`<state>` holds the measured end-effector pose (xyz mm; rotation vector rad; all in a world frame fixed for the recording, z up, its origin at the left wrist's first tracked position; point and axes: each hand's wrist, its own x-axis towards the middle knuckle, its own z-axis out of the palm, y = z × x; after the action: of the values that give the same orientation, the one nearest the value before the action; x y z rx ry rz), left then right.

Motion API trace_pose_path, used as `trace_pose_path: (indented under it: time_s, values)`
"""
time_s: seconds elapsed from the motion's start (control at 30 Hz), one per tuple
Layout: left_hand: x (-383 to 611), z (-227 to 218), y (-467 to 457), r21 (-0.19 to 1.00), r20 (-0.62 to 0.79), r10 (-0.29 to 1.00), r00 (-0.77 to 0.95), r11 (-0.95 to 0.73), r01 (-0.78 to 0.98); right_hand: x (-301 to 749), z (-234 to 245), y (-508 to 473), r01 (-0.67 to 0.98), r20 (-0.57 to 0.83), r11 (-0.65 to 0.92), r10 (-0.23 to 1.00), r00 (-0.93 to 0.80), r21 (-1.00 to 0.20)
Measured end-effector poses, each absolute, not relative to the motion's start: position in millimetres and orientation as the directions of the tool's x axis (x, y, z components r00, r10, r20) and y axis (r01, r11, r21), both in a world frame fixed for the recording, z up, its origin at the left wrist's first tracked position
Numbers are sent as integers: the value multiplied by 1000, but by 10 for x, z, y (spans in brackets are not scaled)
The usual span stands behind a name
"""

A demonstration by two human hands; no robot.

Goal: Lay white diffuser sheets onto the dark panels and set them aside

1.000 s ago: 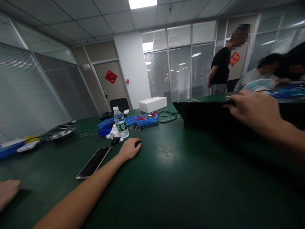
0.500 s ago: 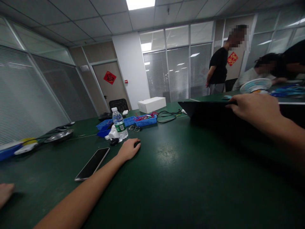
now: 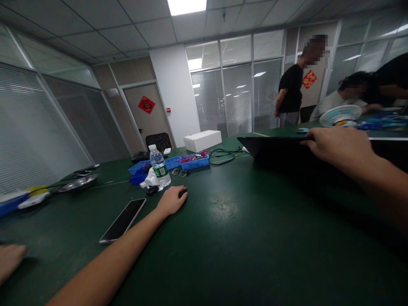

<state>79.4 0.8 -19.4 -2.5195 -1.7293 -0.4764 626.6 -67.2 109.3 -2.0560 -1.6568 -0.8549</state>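
My left hand (image 3: 172, 199) rests on the green table with its fingers curled over a small dark computer mouse (image 3: 182, 192), mostly covered by the hand. At the right, my right hand (image 3: 341, 146) grips the upper edge of a wide black panel (image 3: 277, 153) that looks like a laptop screen; the thumb is on the near side and the other fingers are partly hidden behind it. A smartphone (image 3: 123, 221) lies beside my left forearm. Just beyond my left hand stand a water bottle (image 3: 160, 168) and a small black object (image 3: 152, 190).
Blue trays (image 3: 196, 162) with red wires, black cables (image 3: 223, 157) and a white box (image 3: 202, 140) sit farther back. A metal dish (image 3: 78, 183) lies at the left. Another person's hand (image 3: 11, 259) shows at the left edge. A person (image 3: 290, 93) stands behind the table; others are at the right.
The other person's hand at the left edge has come slightly farther into view. My two hands hold nearly the same places; the view has shifted a little.
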Motion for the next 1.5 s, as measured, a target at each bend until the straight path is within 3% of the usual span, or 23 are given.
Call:
trace_pose_path:
  time_s: [0.1,0.37,0.53,1.23,1.5]
  values:
    - [795,-198,10,135,282,902,327,-374,917,6203,1141,-710,937,566,-327,799,205,122]
    - [789,-207,24,137,278,902,329,-376,916,6178,1155,-760,940,602,-266,793,88,214]
    - [760,-239,58,133,289,898,332,-381,915,6054,1202,-872,927,554,-293,824,121,233]
    - [775,-205,23,174,295,899,322,-382,908,6052,1066,-786,943,603,-260,793,84,210]
    - [765,-228,45,155,299,899,320,-377,913,6082,1030,-739,928,635,-202,771,-46,312]
